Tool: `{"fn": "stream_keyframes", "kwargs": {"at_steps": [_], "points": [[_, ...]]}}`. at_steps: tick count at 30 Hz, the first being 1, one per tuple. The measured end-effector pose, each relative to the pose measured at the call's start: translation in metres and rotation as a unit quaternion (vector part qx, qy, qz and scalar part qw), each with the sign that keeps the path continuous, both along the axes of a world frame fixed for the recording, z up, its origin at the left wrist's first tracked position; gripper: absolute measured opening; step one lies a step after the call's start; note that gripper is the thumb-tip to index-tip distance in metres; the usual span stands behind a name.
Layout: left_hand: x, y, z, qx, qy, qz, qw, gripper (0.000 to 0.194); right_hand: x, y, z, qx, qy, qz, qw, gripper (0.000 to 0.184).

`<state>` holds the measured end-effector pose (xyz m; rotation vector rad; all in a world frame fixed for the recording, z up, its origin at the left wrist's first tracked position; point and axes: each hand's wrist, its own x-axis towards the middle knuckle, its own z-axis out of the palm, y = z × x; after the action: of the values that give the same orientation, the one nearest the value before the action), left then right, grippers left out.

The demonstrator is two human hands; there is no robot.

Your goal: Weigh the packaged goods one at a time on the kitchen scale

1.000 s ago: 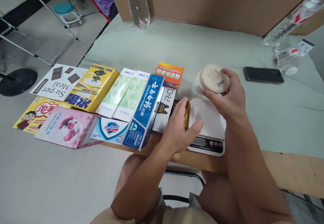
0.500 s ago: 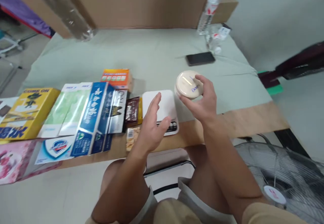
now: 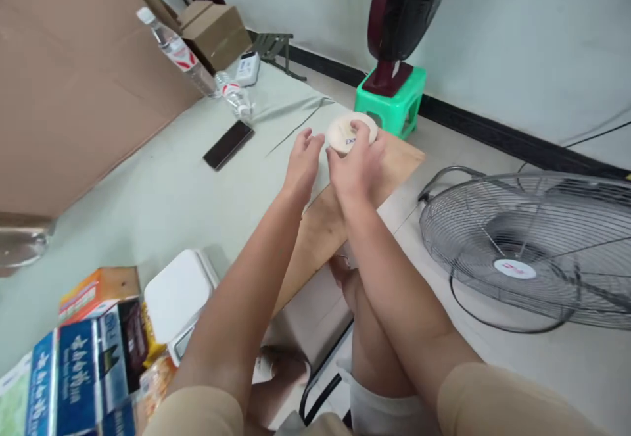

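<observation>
Over the far right corner of the table, my right hand (image 3: 357,163) grips a round, cream-coloured jar (image 3: 340,132) by its sides. Blue lettering shows on its lid, partly covered by my fingers. Just left of the jar is my left hand (image 3: 303,163), holding nothing, its thumb apart from slightly bent fingers. A white kitchen scale (image 3: 175,291) lies at the lower left, partly hidden by my left forearm. Beside it are several packages, among them an orange box (image 3: 93,294) and a blue box (image 3: 76,377).
A black phone (image 3: 229,145) lies on the green cloth near two plastic bottles, one upright (image 3: 180,54) and one lying down (image 3: 234,94). Past the table corner, a fan stands on a green stool (image 3: 394,97). A large floor fan (image 3: 517,252) is to my right.
My view has swung right, and both hands have carried over from near the scale to the table's right corner. The jar stays in my right hand.
</observation>
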<state>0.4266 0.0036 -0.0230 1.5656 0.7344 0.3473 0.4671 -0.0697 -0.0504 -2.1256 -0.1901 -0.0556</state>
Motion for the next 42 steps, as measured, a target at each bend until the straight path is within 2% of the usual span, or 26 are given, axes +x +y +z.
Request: {"fn": "stream_keyframes", "kwargs": {"at_steps": [2, 5, 10, 13, 17, 20, 22, 24, 27, 31, 33, 36, 39, 42], "points": [[0.024, 0.003, -0.012, 0.006, -0.027, -0.024, 0.999, 0.035, 0.008, 0.003, -0.005, 0.012, 0.007, 0.031, 0.999, 0.051], [0.045, 0.014, -0.024, 0.043, -0.029, 0.000, 0.999, 0.028, 0.014, 0.018, -0.014, 0.040, 0.008, 0.072, 0.997, 0.049], [0.072, 0.048, -0.033, 0.094, -0.015, 0.065, 0.993, 0.024, 0.016, 0.043, -0.027, 0.096, 0.029, 0.108, 0.989, 0.070], [0.089, 0.064, -0.038, 0.130, -0.014, 0.092, 0.987, 0.022, 0.019, 0.047, -0.031, 0.084, 0.050, 0.126, 0.987, 0.078], [0.109, 0.068, -0.040, 0.171, -0.007, 0.106, 0.979, 0.021, 0.027, 0.047, -0.033, 0.058, 0.063, 0.155, 0.984, 0.081], [0.103, 0.063, -0.032, 0.185, 0.011, 0.127, 0.974, 0.023, 0.024, 0.049, -0.030, 0.066, 0.027, 0.119, 0.990, 0.078], [0.073, 0.059, -0.022, 0.182, 0.013, 0.148, 0.972, 0.024, 0.013, 0.049, -0.023, 0.085, -0.047, 0.104, 0.990, 0.078], [0.020, 0.053, -0.010, 0.196, -0.007, 0.149, 0.969, 0.022, -0.007, 0.047, -0.012, 0.104, -0.138, 0.130, 0.976, 0.077], [-0.089, 0.034, 0.014, 0.273, -0.067, 0.053, 0.958, 0.022, -0.047, 0.043, 0.008, 0.129, -0.220, 0.202, 0.945, 0.068], [-0.235, 0.008, 0.043, 0.292, -0.005, -0.012, 0.956, 0.023, -0.122, 0.050, 0.029, 0.249, -0.249, 0.308, 0.884, 0.048], [-0.298, 0.001, 0.050, 0.288, 0.028, 0.007, 0.957, 0.019, -0.167, 0.056, 0.036, 0.267, -0.236, 0.369, 0.858, 0.044], [-0.375, -0.004, 0.051, 0.275, 0.067, 0.075, 0.956, 0.016, -0.234, 0.066, 0.041, 0.190, -0.221, 0.446, 0.846, 0.045], [-0.430, -0.004, 0.051, 0.269, 0.077, 0.165, 0.946, 0.014, -0.288, 0.077, 0.042, 0.120, -0.214, 0.512, 0.823, 0.045], [-0.471, 0.000, 0.056, 0.266, 0.076, 0.224, 0.934, 0.011, -0.330, 0.092, 0.040, 0.133, -0.192, 0.566, 0.790, 0.039]]}}
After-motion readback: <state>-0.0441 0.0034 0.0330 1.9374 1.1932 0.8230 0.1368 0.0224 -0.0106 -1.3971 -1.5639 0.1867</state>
